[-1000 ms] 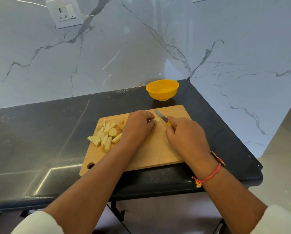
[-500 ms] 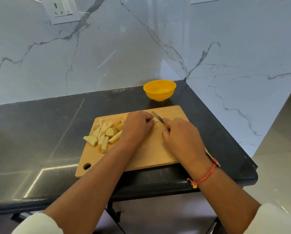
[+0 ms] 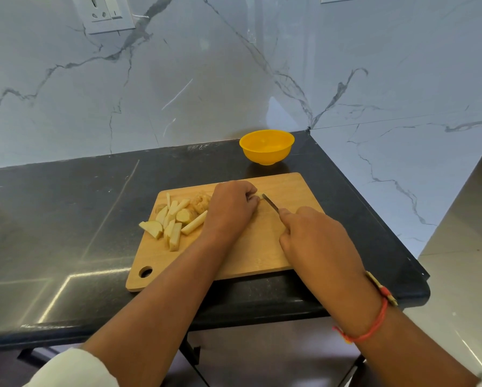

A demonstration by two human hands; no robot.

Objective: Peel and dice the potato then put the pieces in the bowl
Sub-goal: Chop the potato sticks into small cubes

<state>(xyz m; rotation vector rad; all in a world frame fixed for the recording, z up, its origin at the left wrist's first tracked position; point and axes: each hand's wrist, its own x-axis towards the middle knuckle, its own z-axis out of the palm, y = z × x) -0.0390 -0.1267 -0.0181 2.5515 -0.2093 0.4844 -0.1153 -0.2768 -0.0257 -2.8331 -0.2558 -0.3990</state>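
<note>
A wooden cutting board [image 3: 251, 255] lies on the dark counter. Pale potato strips and wedges [image 3: 172, 222] are piled on its left part, with brownish peel scraps [image 3: 200, 202] behind them. My left hand [image 3: 231, 208] is curled on the board's middle, pressing down a potato piece that is almost wholly hidden under the fingers. My right hand [image 3: 315, 238] grips a small knife [image 3: 270, 203], whose blade points at my left fingertips. The yellow bowl [image 3: 266, 146] stands behind the board and looks empty.
The black counter [image 3: 66, 219] ends in a rounded front edge and a right corner near the board. Marble walls rise behind and to the right. A wall socket [image 3: 103, 12] is at the upper left.
The knife blade has shifted slightly toward my left fingertips, and my right hand has drawn a little back. The potato pile has stayed where it was.
</note>
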